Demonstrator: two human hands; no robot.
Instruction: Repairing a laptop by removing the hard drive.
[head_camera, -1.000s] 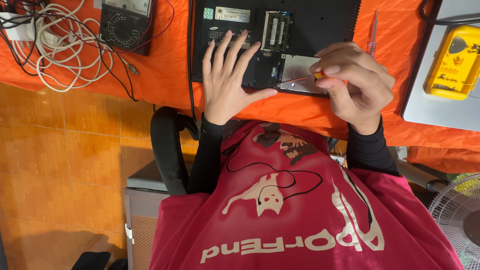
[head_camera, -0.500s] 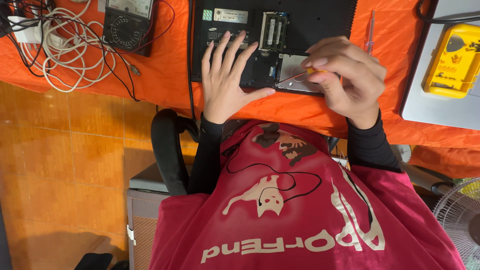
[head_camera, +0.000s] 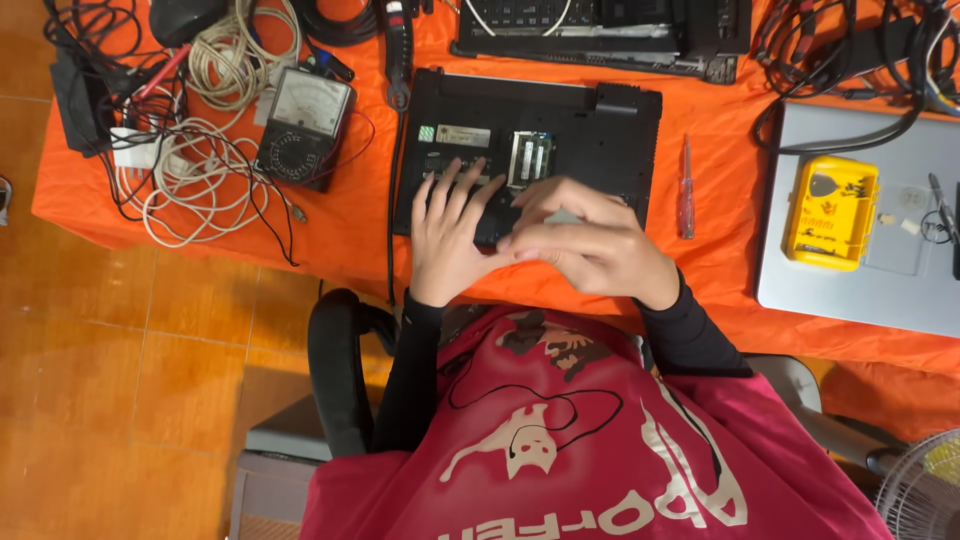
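Observation:
A black laptop (head_camera: 600, 130) lies bottom-up on the orange cloth (head_camera: 340, 235), with its service panel off and memory modules (head_camera: 530, 158) exposed. My left hand (head_camera: 450, 235) rests flat on the laptop's near left part, fingers spread. My right hand (head_camera: 590, 245) hovers over the near edge with fingers pinched together, pointing left at the left thumb. The thin screwdriver it held a moment ago is hidden under the fingers.
A red-handled screwdriver (head_camera: 686, 190) lies right of the laptop. A silver laptop (head_camera: 880, 280) carries a yellow case (head_camera: 830, 212). An analogue multimeter (head_camera: 303, 125) and tangled cables (head_camera: 200, 170) sit left. Another dark device (head_camera: 600, 30) lies behind. A fan (head_camera: 920, 490) stands lower right.
My right hand has turned and slid left toward my left thumb, covering the thin screwdriver tip and the open bay. The left hand stays flat. The view has shifted.

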